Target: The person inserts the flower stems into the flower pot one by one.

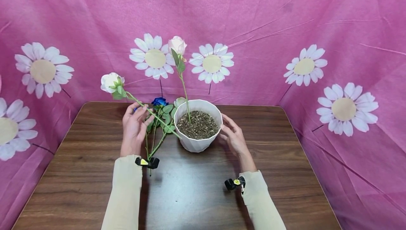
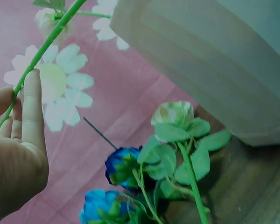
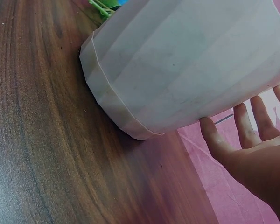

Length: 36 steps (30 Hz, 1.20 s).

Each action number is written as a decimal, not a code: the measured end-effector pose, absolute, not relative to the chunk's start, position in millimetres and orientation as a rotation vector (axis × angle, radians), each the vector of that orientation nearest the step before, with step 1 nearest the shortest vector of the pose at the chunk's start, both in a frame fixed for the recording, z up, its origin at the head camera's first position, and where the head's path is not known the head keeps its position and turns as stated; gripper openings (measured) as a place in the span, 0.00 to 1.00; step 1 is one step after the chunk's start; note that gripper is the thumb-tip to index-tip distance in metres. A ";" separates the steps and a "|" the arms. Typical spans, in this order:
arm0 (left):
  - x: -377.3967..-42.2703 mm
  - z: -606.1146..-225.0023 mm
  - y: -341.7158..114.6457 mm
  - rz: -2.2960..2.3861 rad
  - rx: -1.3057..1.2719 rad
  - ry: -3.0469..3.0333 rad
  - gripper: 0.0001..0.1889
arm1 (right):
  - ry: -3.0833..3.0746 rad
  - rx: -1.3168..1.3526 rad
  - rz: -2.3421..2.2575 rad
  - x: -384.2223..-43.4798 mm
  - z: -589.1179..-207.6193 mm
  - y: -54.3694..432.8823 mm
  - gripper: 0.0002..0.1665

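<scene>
Between thumb and fingers, my left hand (image 1: 134,128) pinches the green stem (image 2: 46,43) of a white rose (image 1: 111,82). The bloom points up and left, and the stem's lower end crosses the left side of a white faceted pot (image 1: 195,146). Dark soil (image 1: 201,126) fills the pot, and a pale pink rose (image 1: 177,45) stands upright in it near the left rim. With spread, slightly bent fingers, my right hand (image 1: 234,136) touches the right side of the pot; its fingertips (image 3: 209,125) show against the wall in the right wrist view.
Left of the pot, blue roses (image 2: 122,167) and a pale rose (image 2: 172,120) lie on the brown wooden table (image 1: 269,145), their stems toward the front. A pink cloth (image 1: 253,18) printed with large daisies hangs behind and at both sides.
</scene>
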State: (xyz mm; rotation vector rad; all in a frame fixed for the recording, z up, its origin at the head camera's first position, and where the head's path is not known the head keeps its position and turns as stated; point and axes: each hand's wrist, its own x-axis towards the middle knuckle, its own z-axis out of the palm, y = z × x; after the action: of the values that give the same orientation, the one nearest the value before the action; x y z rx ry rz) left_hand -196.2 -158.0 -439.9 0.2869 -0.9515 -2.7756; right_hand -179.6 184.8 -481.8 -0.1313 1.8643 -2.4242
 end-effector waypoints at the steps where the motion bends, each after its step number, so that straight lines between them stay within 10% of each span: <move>1: -196.8 -437.2 -156.9 -2.771 0.274 -0.952 0.09 | 1.861 -0.128 -2.427 -179.5 -481.6 184.8 0.32; 36: -216.9 -394.7 -87.5 -2.428 -0.086 -1.373 0.15 | 1.855 -0.107 -2.428 -177.1 -478.9 184.6 0.32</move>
State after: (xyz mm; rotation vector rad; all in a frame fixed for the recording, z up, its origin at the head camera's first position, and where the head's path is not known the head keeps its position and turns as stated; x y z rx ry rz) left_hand -216.9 -87.5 -394.7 -0.0863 -1.3731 -2.4284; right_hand -177.1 184.6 -478.9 -0.1068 1.8553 -2.4276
